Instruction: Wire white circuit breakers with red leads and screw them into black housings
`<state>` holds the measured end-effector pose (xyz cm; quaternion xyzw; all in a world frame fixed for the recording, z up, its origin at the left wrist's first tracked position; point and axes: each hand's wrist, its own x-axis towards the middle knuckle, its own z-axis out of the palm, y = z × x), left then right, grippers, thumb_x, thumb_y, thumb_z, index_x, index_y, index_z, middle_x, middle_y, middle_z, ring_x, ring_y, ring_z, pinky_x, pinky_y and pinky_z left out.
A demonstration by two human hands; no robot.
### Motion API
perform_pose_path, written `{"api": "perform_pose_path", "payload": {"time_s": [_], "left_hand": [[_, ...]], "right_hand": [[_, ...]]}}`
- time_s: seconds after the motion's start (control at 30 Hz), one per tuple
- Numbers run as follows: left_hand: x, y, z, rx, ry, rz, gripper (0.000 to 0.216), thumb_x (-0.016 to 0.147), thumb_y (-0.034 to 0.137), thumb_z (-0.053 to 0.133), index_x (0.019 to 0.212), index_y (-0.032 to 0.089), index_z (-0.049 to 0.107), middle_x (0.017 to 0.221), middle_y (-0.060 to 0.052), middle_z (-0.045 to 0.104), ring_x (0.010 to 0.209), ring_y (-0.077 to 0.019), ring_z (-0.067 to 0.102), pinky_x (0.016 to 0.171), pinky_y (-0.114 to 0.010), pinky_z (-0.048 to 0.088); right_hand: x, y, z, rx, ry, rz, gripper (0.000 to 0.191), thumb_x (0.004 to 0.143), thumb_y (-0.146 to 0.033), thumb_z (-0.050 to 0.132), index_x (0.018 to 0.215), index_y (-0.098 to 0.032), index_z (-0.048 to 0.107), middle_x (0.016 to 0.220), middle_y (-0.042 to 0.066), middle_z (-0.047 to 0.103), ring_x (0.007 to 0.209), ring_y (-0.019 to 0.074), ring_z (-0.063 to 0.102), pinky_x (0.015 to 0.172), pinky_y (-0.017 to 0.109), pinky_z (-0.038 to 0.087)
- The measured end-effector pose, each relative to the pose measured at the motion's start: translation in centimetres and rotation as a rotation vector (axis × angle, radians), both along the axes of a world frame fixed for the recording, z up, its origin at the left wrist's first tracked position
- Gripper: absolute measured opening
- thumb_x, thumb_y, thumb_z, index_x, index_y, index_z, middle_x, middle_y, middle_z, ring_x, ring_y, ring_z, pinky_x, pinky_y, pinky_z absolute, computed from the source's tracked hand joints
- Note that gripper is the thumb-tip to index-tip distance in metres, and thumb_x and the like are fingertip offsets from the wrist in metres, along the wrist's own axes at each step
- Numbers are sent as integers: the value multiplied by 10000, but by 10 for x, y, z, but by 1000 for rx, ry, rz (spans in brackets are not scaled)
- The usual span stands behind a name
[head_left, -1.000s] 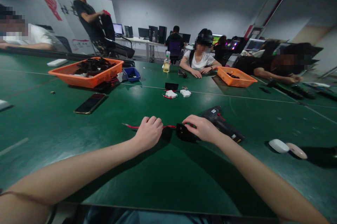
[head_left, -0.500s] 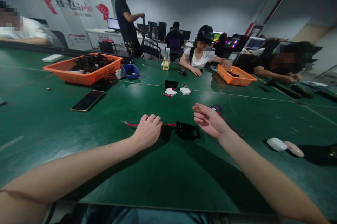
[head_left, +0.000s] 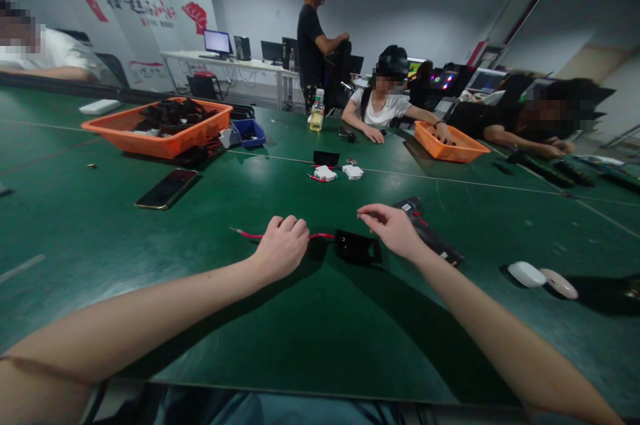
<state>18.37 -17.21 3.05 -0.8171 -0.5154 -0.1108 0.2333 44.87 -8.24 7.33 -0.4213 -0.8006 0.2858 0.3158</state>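
My left hand (head_left: 281,248) is closed over a red wire (head_left: 321,236), which emerges on both sides of the fist; its bare end (head_left: 235,230) lies to the left. Toward the right the wire meets a black plastic housing (head_left: 356,248), lying on the green table. My right hand (head_left: 395,230) hovers just above and right of the housing, thumb and fingers pinched on a small metal piece (head_left: 359,215), too small to make out its exact kind. Behind that wrist lies a black power tool (head_left: 433,235) with red details, partly covered by my hand.
Farther off are white blocks (head_left: 325,173) with red wires. A phone (head_left: 167,189), an orange basket (head_left: 160,135) of black parts and a blue bin (head_left: 249,134) stand left. An open white case (head_left: 526,274) lies right. Across the table, a co-worker reaches into another orange basket (head_left: 450,150).
My right hand has turned palm-down and moved slightly left, bringing the small metal piece nearer the housing. The left hand stays put. A standing person in the background moved right.
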Motion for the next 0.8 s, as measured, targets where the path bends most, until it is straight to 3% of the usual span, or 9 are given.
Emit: {"api": "perform_pose_path", "payload": {"time_s": [0.3,0.4,0.47,0.57,0.67,0.8], "left_hand": [[0,-1,3,-22,2,-1,217,961,218,448,939,157,655,936,-108,593,900,-253,494,753,-411,316],[-1,-1,3,-25,-2,-4,209,956,220,457,931,160,656,930,-108,589,894,-253,488,749,-409,313],[-1,-1,2,-27,-2,-3,216,958,223,450,926,160,654,928,-107,585,891,-251,484,749,-410,312],[-2,-1,2,-34,-5,-5,219,958,221,445,921,160,652,924,-106,581,885,-249,481,749,-408,311],[-2,0,1,-37,-5,-9,209,954,217,451,923,160,650,927,-107,583,886,-250,481,751,-409,311],[-2,0,0,-29,1,-8,211,958,213,443,934,158,645,932,-109,586,890,-249,484,751,-410,309]], "right_hand": [[-7,-13,-1,166,-120,186,178,926,-329,581,991,-247,725,1026,60,723,951,235,653,860,383,481],[-5,-1,-5,-69,94,76,210,846,-392,685,969,-225,722,929,52,725,716,177,615,665,324,493],[-2,8,-6,-352,367,-18,270,767,-404,759,955,-221,697,875,28,717,560,106,519,511,247,429],[1,17,-6,-707,759,-93,288,719,-340,806,938,-243,647,833,-17,694,486,46,422,420,163,338],[1,18,-5,-840,936,-128,230,745,-258,792,906,-238,630,817,-31,678,473,27,408,399,127,335],[-2,15,-6,-889,945,-182,128,802,-202,739,895,-212,652,849,-9,676,490,28,440,399,123,388]]}}
